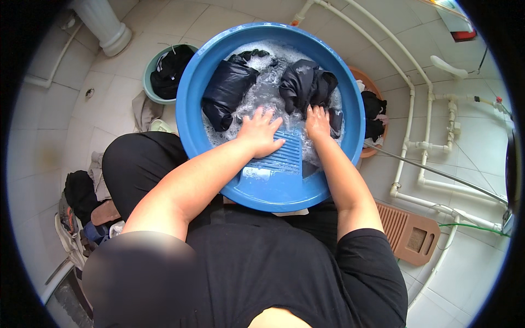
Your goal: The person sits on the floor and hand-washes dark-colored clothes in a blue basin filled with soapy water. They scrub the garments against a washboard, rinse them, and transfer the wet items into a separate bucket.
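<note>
A big blue plastic basin (191,93) of soapy water stands in front of me on the tiled floor. A blue ribbed washboard (284,158) leans inside it against the near rim. My left hand (260,131) lies flat on the board's upper part, fingers spread. My right hand (318,121) presses on the edge of a dark wet garment (306,82) at the board's top right. A second dark garment (227,90) floats at the left of the basin.
A small green basin (149,76) with dark clothes stands at the back left. A brown basin (376,90) with clothes sits behind on the right. White pipes (407,109) run along the right, a brown washboard (410,235) lies nearby. Shoes and cloth (82,202) sit left.
</note>
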`<move>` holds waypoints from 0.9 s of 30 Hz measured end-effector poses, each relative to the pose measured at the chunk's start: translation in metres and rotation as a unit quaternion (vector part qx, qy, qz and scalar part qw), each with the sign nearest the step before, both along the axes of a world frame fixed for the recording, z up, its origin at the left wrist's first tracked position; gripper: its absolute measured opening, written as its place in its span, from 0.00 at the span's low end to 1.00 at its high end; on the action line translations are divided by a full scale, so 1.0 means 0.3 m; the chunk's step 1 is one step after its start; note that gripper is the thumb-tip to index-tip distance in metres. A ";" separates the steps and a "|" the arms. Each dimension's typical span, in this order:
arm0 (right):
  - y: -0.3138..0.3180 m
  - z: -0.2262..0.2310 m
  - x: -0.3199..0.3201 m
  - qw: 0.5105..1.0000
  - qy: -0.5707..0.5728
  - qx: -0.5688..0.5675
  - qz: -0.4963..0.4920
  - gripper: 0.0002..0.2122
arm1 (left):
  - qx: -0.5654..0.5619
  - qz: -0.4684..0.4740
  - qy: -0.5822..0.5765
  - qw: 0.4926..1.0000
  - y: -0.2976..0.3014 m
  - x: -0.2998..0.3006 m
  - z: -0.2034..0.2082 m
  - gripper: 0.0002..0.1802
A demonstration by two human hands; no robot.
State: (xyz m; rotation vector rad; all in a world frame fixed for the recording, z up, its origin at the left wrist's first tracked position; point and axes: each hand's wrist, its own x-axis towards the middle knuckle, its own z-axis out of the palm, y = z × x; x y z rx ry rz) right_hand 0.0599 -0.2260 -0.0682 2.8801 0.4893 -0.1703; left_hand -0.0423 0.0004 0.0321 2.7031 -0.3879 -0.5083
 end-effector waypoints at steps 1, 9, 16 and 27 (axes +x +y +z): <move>0.001 -0.021 0.028 0.999 0.047 -0.017 -0.007 0.25 | 0.005 0.005 -0.022 1.000 0.002 -0.005 -0.012 0.36; -0.025 -0.034 0.088 0.949 0.197 0.136 -0.204 0.27 | -0.005 0.010 0.005 1.000 -0.001 0.001 0.001 0.35; 0.023 0.295 0.069 0.860 0.054 0.477 -0.177 0.15 | -0.073 0.037 -0.003 0.997 0.019 0.014 -0.048 0.41; 0.157 0.885 -0.174 0.282 0.275 0.917 -0.061 0.15 | -0.605 0.201 0.069 0.767 0.003 0.154 0.056 0.42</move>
